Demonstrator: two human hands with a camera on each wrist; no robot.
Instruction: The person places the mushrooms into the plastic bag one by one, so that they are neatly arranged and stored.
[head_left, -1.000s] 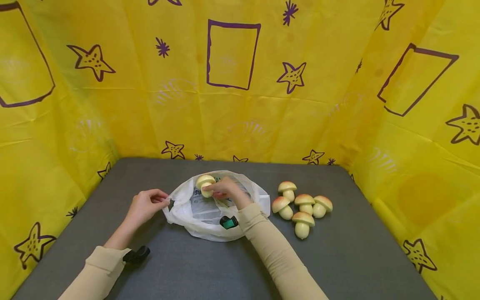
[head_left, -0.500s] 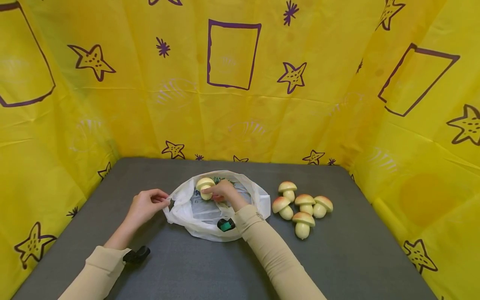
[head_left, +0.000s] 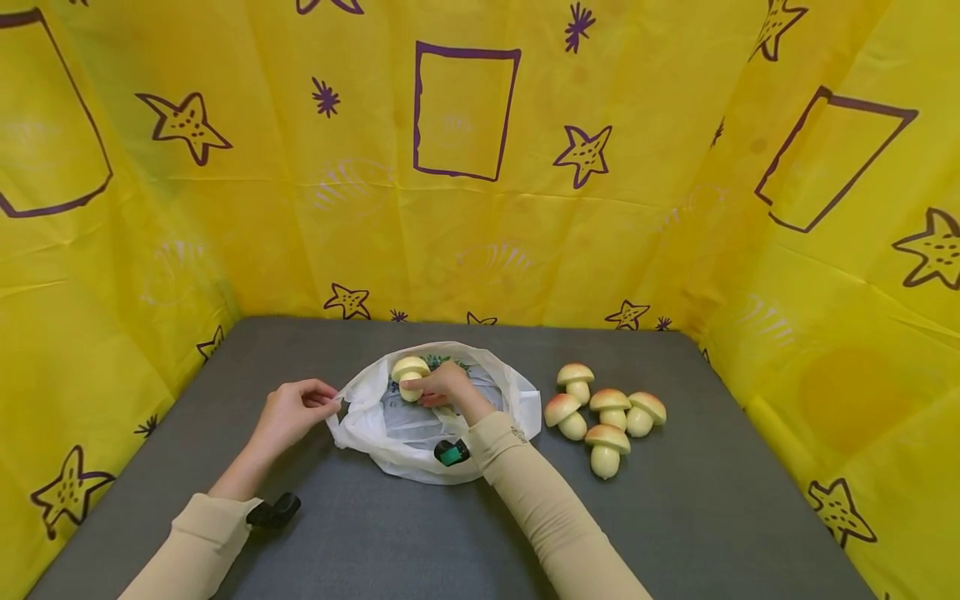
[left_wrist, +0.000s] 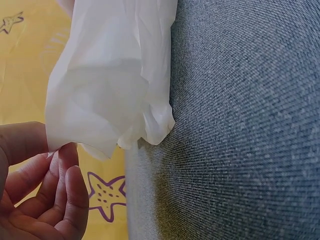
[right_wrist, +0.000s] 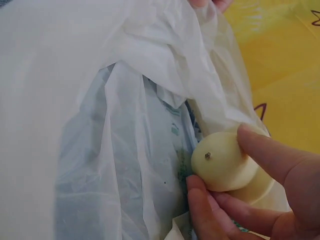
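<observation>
A white plastic bag (head_left: 390,455) lies on the dark table with its mouth spread wide and green print showing inside. At its left edge my left hand (head_left: 296,408) pinches the rim between thumb and forefinger; the left wrist view shows the thin bag edge (left_wrist: 95,110) caught there. Over the bag's opening, my right hand (head_left: 450,385) holds a toy mushroom (head_left: 410,368) by its stem, cap up. In the right wrist view the pale stem end (right_wrist: 225,162) sits between thumb and fingers, close beside the bag's inner wall.
Several toy mushrooms (head_left: 606,442) with orange-tinged caps stand and lean in a cluster on the table (head_left: 360,533), right of the bag. Yellow cloth (head_left: 465,233) with purple drawings walls the table at the back and both sides.
The right hand has lowered the mushroom slightly within the bag's opening, its forearm shifting a little left. The left hand keeps its pinch in the same spot.
</observation>
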